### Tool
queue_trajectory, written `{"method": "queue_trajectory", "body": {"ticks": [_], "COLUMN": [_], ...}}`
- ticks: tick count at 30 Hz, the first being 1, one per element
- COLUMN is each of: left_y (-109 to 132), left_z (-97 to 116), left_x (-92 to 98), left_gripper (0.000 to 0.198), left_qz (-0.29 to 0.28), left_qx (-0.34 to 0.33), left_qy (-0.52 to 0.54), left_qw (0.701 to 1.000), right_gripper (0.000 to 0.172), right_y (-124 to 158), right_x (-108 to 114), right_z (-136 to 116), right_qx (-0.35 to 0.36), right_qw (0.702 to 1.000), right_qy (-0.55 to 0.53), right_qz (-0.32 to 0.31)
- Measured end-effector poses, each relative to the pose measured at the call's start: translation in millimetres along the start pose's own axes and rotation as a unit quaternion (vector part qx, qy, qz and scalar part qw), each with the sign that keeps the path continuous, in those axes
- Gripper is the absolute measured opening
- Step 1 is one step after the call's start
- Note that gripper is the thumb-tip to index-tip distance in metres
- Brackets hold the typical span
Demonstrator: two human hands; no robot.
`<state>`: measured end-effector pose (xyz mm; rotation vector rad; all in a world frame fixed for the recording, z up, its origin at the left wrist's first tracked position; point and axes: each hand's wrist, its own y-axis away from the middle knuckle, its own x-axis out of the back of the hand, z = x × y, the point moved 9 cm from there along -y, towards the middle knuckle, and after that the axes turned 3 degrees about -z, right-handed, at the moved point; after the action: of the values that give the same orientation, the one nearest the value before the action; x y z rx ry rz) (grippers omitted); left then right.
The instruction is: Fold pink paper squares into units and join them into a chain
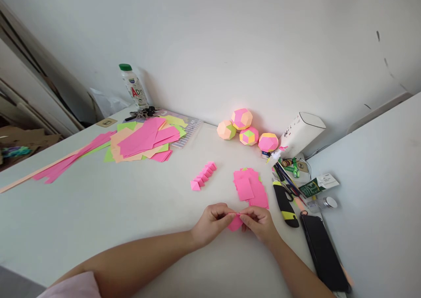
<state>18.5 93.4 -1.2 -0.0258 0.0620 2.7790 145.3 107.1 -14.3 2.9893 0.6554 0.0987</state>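
Between both hands, just above the table, is a small pink paper piece [235, 223]. My left hand [212, 223] pinches its upper left side between thumb and fingers. On the upper right side my right hand [259, 222] pinches it the same way, so the top edge is partly hidden by fingertips. Right behind my right hand lies a stack of pink paper pieces [245, 187], with a little green showing at its back edge. Farther left, a row of folded pink paper units [203, 177] sits nested one against another.
Loose coloured paper sheets [141, 138] and long paper strips [72, 157] lie at left, near a bottle [134, 87] and keys [143, 113]. Several paper balls [241, 119] rest by the wall. A utility knife [285, 203], phone [324, 252] and white box [303, 133] line the right side.
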Motion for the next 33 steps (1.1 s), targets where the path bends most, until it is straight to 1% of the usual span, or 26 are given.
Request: {"method": "queue_trajectory", "body": {"ticks": [4, 6, 10, 13, 17, 20, 23, 27, 29, 33], "left_y": [0, 0, 1, 1, 2, 2, 2, 1, 0, 0], "left_z": [8, 9, 9, 7, 7, 8, 7, 8, 4, 5], "left_x": [-0.8, -2.2, -3.0, -0.6, 7.7, 12.0, 10.3, -1.7, -3.8, -5.7], "left_gripper": [0.016, 0.014, 0.016, 0.016, 0.016, 0.018, 0.016, 0.014, 0.017, 0.018], "left_qz": [0.012, 0.013, 0.016, 0.027, 0.065, 0.079, 0.063, 0.009, 0.006, 0.007], "left_qx": [-0.036, -0.036, -0.031, -0.027, -0.042, -0.037, -0.030, -0.040, -0.032, -0.033], "left_qy": [-0.046, -0.068, -0.084, -0.066, -0.015, 0.018, 0.031, -0.063, -0.094, -0.105], "left_qw": [0.998, 0.997, 0.996, 0.997, 0.997, 0.996, 0.997, 0.997, 0.995, 0.994], "right_gripper": [0.019, 0.020, 0.019, 0.019, 0.021, 0.023, 0.023, 0.019, 0.016, 0.014], "right_y": [0, 0, 1, 1, 0, 0, -1, 0, 0, 1], "right_x": [-3, -5, -7, -6, -2, 2, 4, -1, -5, -10], "right_z": [-4, -5, -6, -6, -3, 0, 1, -5, -10, -18], "right_qx": [0.006, 0.009, 0.015, 0.012, -0.005, -0.017, -0.018, 0.004, 0.022, 0.043], "right_qw": [1.000, 0.999, 0.997, 0.997, 0.999, 1.000, 1.000, 0.999, 0.996, 0.992], "right_qy": [0.028, 0.045, 0.071, 0.069, 0.034, 0.016, 0.014, 0.052, 0.082, 0.120], "right_qz": [-0.005, -0.010, -0.014, -0.010, 0.002, 0.014, 0.021, 0.010, 0.004, 0.006]}}
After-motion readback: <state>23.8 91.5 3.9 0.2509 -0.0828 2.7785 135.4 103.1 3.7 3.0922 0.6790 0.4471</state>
